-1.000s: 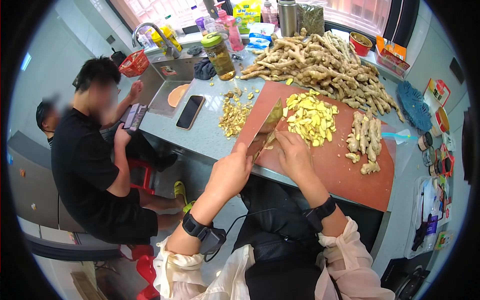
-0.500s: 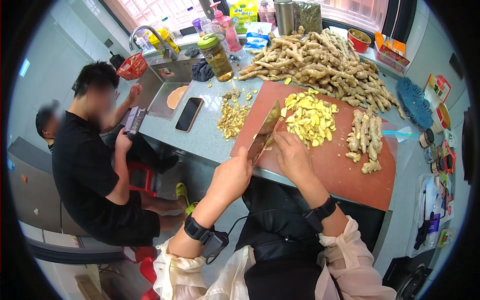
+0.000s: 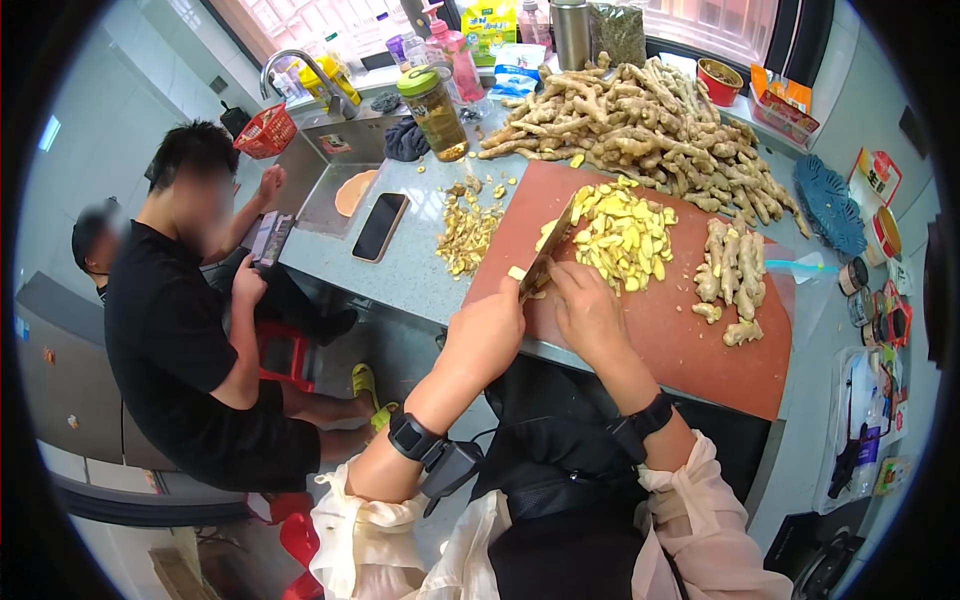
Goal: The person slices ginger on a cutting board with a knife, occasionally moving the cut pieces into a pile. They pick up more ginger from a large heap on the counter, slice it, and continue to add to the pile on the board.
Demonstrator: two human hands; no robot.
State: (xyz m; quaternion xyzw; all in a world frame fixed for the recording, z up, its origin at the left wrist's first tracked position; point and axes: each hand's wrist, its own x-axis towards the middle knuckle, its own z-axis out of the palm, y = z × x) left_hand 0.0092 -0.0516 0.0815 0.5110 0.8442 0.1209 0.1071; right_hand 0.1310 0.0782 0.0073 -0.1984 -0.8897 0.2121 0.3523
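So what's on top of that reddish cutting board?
Sliced ginger and some knobbly roots. The knife and right hand cover part of the board, hiding whatever's beneath.

I look from the head, forward and steeply down: left hand [image 3: 487,330] and right hand [image 3: 588,312] close, near mid-frame, surface [image 3: 412,290] beneath, window [image 3: 715,25] farther, along the top.

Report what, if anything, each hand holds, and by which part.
The left hand grips the knife at its handle end, the handle hidden. The right hand is close beside it; any hold there cannot be told.
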